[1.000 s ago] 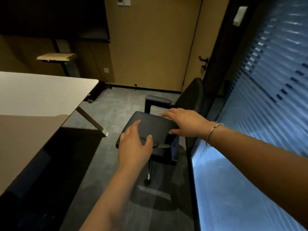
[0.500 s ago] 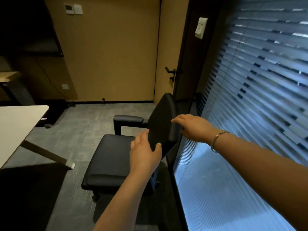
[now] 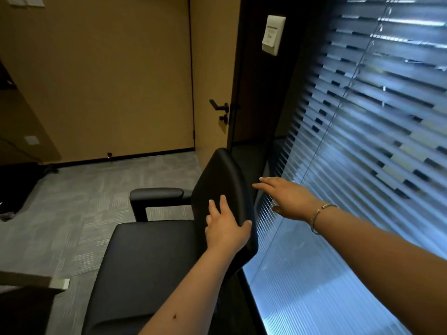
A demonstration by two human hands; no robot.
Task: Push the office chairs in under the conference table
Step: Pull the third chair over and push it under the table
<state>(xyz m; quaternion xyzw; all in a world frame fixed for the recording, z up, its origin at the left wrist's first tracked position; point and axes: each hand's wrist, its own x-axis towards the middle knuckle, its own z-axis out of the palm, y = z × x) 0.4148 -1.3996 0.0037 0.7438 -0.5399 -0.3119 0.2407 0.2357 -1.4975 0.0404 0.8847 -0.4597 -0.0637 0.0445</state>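
Note:
A black office chair (image 3: 145,257) stands in front of me, its seat facing left and its backrest (image 3: 222,184) toward the window. My left hand (image 3: 225,228) grips the near edge of the backrest, thumb behind and fingers on the front. My right hand (image 3: 287,197) hovers with fingers spread just behind the backrest, apart from it, next to the blinds. A far armrest (image 3: 157,193) sticks out on the chair's left. Only a corner of the conference table's leg (image 3: 58,284) shows at the lower left.
Window blinds (image 3: 362,141) run along the right, close behind the chair. A closed door with a dark handle (image 3: 219,107) stands straight ahead. Grey carpet (image 3: 72,201) stretches to the left of the chair. A dark object (image 3: 14,184) sits at the far left.
The view has swung right and nearer to the chair, leaving the table almost out of sight. My right hand has come off the backrest's top; my left hand now grips its edge.

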